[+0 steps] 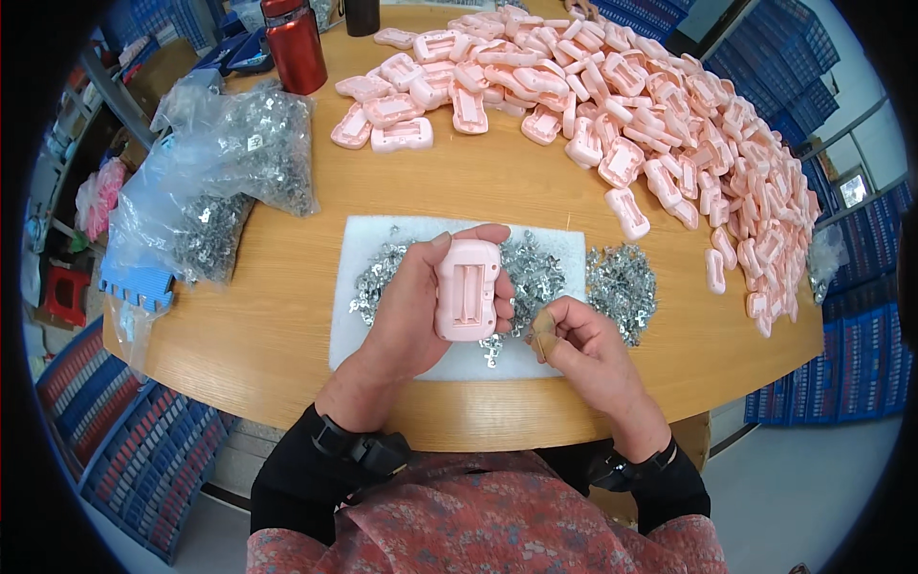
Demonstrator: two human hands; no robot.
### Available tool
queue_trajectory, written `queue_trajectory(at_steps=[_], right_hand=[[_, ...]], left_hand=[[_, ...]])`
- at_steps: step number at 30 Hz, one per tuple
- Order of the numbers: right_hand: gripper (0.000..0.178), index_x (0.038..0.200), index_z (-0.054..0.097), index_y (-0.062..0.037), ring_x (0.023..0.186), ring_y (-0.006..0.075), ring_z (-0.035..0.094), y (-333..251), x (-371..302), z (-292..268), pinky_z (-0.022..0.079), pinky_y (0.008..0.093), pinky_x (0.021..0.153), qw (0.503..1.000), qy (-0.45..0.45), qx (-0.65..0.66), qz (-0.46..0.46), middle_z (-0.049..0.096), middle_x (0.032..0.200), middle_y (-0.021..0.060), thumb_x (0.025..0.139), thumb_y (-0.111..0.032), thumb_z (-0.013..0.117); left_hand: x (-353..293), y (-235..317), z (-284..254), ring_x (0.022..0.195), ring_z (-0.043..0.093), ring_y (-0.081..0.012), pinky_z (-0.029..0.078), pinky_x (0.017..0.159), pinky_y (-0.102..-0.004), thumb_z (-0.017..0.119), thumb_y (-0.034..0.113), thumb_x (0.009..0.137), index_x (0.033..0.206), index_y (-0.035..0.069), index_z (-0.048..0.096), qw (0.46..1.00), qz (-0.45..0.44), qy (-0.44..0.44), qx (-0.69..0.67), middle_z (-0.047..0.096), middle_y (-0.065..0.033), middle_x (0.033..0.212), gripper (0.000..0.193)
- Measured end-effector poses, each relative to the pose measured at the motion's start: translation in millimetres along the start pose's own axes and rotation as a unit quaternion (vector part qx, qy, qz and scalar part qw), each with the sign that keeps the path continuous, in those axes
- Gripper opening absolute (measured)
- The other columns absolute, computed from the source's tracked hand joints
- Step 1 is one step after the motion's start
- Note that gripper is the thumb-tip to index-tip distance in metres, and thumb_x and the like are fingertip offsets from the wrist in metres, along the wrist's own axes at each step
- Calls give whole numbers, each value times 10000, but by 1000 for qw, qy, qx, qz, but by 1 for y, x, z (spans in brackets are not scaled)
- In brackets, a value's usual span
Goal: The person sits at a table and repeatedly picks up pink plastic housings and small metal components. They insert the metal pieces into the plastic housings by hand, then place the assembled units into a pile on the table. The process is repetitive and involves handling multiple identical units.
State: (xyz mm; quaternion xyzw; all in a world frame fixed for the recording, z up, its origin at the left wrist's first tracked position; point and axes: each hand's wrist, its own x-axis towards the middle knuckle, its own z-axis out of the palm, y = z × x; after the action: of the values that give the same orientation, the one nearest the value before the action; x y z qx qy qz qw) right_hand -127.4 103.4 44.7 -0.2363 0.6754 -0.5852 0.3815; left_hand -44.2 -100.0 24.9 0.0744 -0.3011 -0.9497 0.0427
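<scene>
My left hand (404,311) is wrapped round a pink plastic battery housing (469,304), its open battery slot facing up. Just right of it, my right hand (595,352) is closed in a pinch, with a tan covering at the fingertips; whatever it pinches is too small to make out. Beneath both hands lies a white foam sheet (350,346). Small silvery metal contact pieces (537,260) are heaped on the sheet behind the housing. A few lie loose below it, and another heap of metal pieces (623,292) rests on the wood beside the sheet's right edge.
A large heap of pink housings (660,115) covers the far and right side of the wooden table (258,335). Clear bags of metal pieces (263,143) lie at the left, near a red flask (294,48). Blue trays (158,459) stand stacked beside the table.
</scene>
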Motion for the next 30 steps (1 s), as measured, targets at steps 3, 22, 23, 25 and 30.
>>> queue_trajectory(at_steps=[3,22,23,25,30], right_hand=[[57,1007,621,-55,800,21,518,1,-1,2,419,196,718,999,-7,39,14,587,914,-51,950,-54,620],[171,956,622,-42,1050,188,548,-35,-3,-30,443,315,942,967,-175,-164,-89,566,1101,61,791,-49,669],[186,960,627,-44,1067,200,549,-38,-2,-31,441,320,951,961,-178,-184,-106,569,1115,67,779,-53,670],[218,968,636,-48,1101,225,552,-40,-1,-33,436,329,969,947,-183,-223,-141,575,1143,77,754,-59,671],[196,965,643,-48,1142,242,547,-35,-4,-29,408,348,1014,964,-119,-194,-135,571,1189,97,770,-55,660]], left_hand=[[1,0,-3,834,671,-263,565,748,-402,253,388,1049,1392,11,477,1000,7,-5,1,665,-163,953,557],[-5,-6,3,1121,620,-187,551,891,-346,495,177,984,1485,27,440,975,-53,-90,198,588,-86,1325,525],[-3,-5,4,1126,617,-189,555,882,-355,491,174,983,1494,30,426,972,-108,-93,184,586,-85,1328,536],[-3,0,9,1135,610,-194,564,864,-373,484,166,979,1514,35,398,958,-219,-98,155,581,-82,1333,557],[-5,0,9,897,660,-225,586,777,-385,425,159,975,1585,100,244,951,-232,-136,155,611,-90,1153,639]])
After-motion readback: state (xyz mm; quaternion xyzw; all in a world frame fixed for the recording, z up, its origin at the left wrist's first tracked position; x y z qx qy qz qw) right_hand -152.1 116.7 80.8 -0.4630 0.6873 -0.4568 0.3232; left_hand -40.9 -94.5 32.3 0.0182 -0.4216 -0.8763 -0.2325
